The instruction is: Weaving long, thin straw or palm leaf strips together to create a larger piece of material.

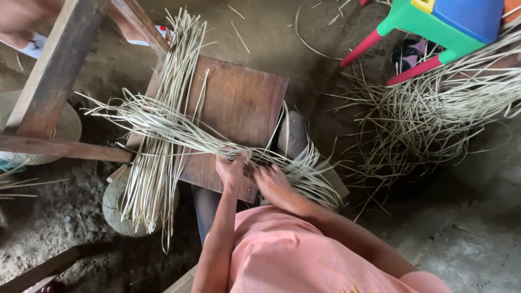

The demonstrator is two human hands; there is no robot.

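On the wooden board (239, 108), both hands (230, 171) (271, 182) clasp straw strips (179, 135).

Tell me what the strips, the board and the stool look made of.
Strips: dried plant fibre, likely reed or palm; pale, matte, thin and flat. Board: wood, brown with visible grain, worn. Stool: probably plastic; bright, smooth, moulded colours.

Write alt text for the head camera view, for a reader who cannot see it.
Seen from above, a person's left hand and right hand press on a bundle of pale straw strips crossing a brown wooden board on their lap. More strips lie lengthwise along the board's left edge. A loose straw heap and a colourful plastic stool sit on the dirt floor.
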